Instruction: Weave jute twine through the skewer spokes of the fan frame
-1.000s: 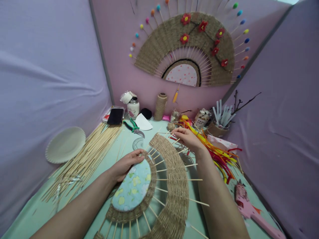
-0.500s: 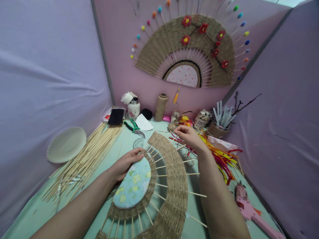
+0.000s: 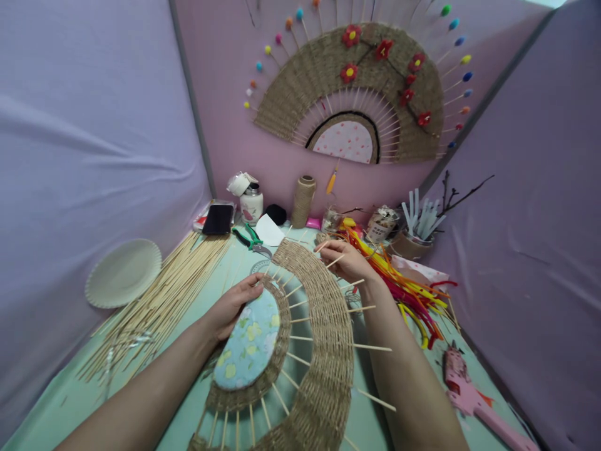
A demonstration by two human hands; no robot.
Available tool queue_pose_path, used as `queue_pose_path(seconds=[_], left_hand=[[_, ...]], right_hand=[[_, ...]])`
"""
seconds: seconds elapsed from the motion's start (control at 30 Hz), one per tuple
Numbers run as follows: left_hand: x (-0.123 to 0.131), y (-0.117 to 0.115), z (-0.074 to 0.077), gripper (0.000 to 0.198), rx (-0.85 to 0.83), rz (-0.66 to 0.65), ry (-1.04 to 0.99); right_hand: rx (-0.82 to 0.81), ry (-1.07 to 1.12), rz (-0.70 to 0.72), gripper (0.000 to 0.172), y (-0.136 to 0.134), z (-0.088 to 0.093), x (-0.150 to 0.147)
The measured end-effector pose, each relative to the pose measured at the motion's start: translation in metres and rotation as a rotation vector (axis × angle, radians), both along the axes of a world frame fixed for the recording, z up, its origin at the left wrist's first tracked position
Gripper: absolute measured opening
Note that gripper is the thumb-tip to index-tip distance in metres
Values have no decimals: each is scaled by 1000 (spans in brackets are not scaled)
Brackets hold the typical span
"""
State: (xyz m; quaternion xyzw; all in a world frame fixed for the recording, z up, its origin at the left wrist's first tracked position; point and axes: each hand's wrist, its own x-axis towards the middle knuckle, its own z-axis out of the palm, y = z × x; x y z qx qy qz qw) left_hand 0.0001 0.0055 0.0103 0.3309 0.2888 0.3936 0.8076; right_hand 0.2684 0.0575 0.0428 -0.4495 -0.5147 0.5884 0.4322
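Observation:
A half-round woven twine fan (image 3: 331,326) with thin bamboo sticks spreading out past its rim lies turned on its side in front of me. Blue floral cloth (image 3: 251,344) covers its inner half-circle. My left hand (image 3: 235,305) grips that inner part at its upper end, thumb on top and the other fingers partly hidden behind it. Beyond the outer woven band, my right hand (image 3: 348,260) is closed in a pinch beside a stick tip near the upper end. It holds the twine, a strand too thin to follow clearly here.
Loose bamboo sticks (image 3: 164,300) and a pale scalloped plate (image 3: 124,274) lie left. Green-handled pliers (image 3: 251,238) and a twine spool (image 3: 303,202) stand behind. Right are coloured pipe cleaners (image 3: 404,288) and a pink glue gun (image 3: 469,398). A finished fan (image 3: 300,81) hangs on the wall.
My right hand has come slightly left and down, closer to the fan's rim, and the strand stretched from its fingers no longer shows clearly. The fan has shifted a little up and tilted.

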Motion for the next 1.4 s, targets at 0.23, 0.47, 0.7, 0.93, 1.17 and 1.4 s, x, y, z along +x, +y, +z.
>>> queue_pose_path(seconds=[0.23,0.47,0.7,0.93,1.17,1.4], left_hand=[[0,1,0,23,6,21,18],[0,2,1,21,6,79,28],[0,1,1,23,7,84,63],[1,2,1,24,27,81,99],[0,2,5,26,4,138,107],[0,4,5,26,19,172,84]], right_hand=[[42,-48,54,28,-2,2,4],[98,-110,2,26,-3,3,12],[92,-118,-20,26,-5,8,19],[98,-23,-99,37,-3,11,23],[253,-261,-221,34,-13,26,21],[255,-258,-112,28,-16,30,21]])
